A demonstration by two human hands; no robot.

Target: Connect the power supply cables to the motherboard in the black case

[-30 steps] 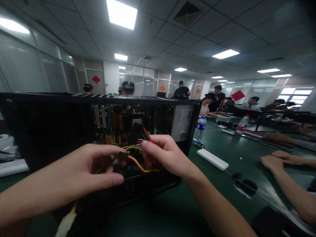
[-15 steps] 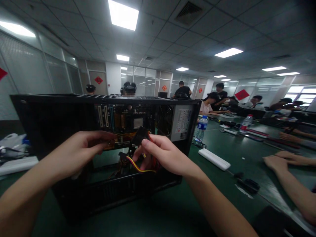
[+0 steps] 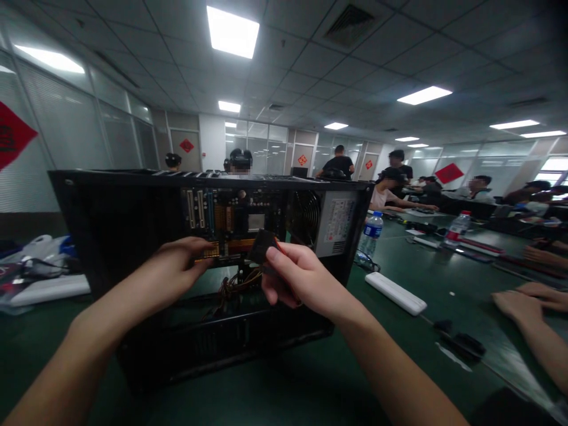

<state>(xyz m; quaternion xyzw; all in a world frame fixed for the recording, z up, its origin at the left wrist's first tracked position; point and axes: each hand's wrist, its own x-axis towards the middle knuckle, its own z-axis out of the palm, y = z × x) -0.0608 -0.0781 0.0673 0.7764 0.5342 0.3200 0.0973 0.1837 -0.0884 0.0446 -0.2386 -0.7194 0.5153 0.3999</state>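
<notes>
Black plastic cable connector [image 3: 262, 245] sits in front of the open side of the black metal computer case [image 3: 115, 225], just before the green motherboard [image 3: 231, 216]. The right hand [image 3: 302, 278] pinches it between thumb and forefinger, the other fingers curled under. A bundle of orange and yellow wires [image 3: 235, 284] hangs below it inside the case. The left hand [image 3: 177, 269] reaches in beside it, fingers drawn nearly together, tips at an orange slot on the board; whether they grip anything I cannot tell. The case stands on a dark green table [image 3: 399, 355]. To its right stand a clear water bottle [image 3: 370, 234] and a long white power strip [image 3: 394, 293]. Another person's hand [image 3: 517, 305] rests at the far right.
</notes>
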